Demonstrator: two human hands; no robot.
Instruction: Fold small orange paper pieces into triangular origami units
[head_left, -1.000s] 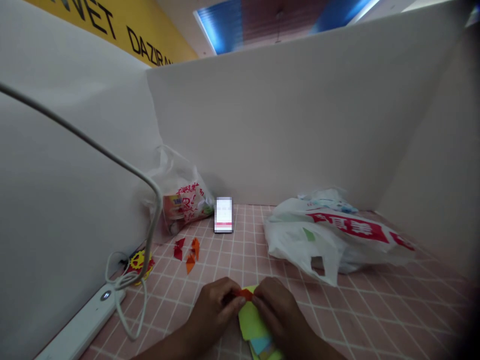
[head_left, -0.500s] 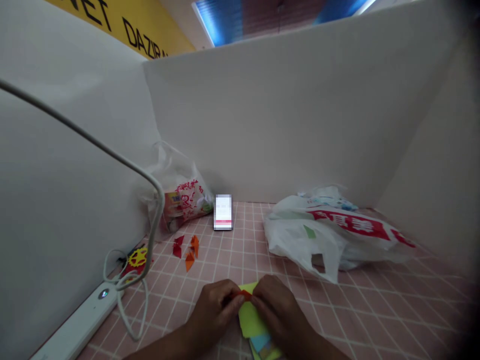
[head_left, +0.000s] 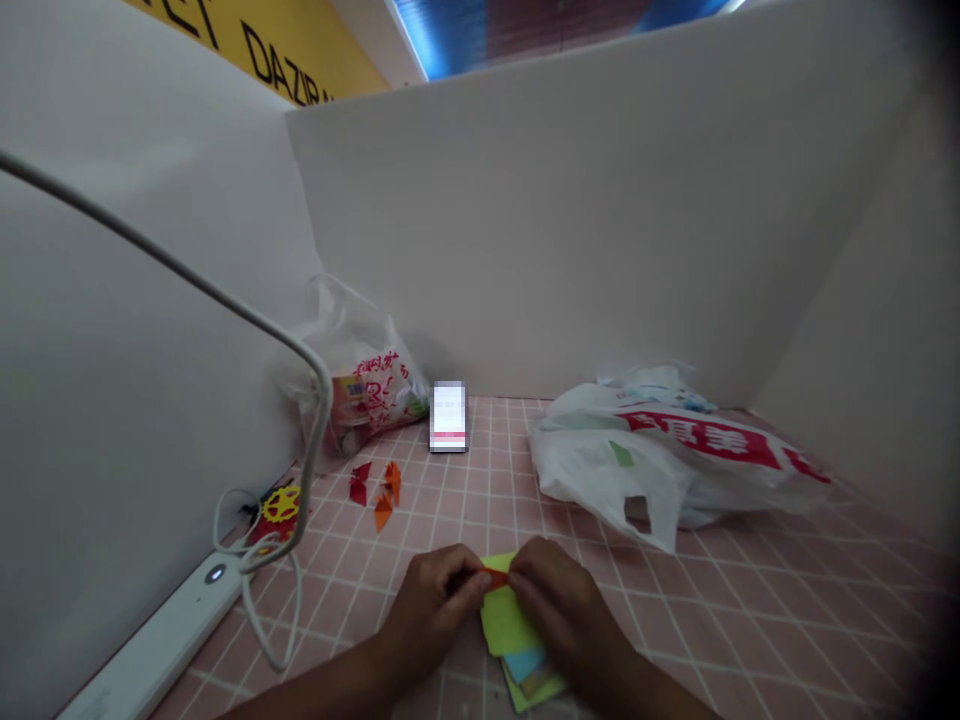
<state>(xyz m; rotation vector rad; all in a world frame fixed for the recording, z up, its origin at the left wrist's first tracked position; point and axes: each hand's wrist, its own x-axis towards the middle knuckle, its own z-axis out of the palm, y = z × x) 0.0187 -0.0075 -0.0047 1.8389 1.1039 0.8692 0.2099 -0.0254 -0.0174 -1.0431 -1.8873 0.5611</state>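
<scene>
A small piece of orange-red folded paper is pinched between my two hands at the front middle. My left hand grips its left end with thumb and forefinger. At its right end, the fingers of my right hand close on it and hide part of it. Right below lies a stack of coloured paper sheets, yellow-green on top, with blue and other colours showing at the near end. Farther off to the left rest a red folded paper piece and orange folded paper pieces.
At the back stands a lit phone, its screen blurred. A filled plastic bag is left of it, a white plastic bag right. A white power strip, looped cable and yellow gear-shaped piece line the left wall.
My fingers have shifted slightly along the orange-red paper, which now looks flatter and more stretched out between them. The whole view has tilted a little.
</scene>
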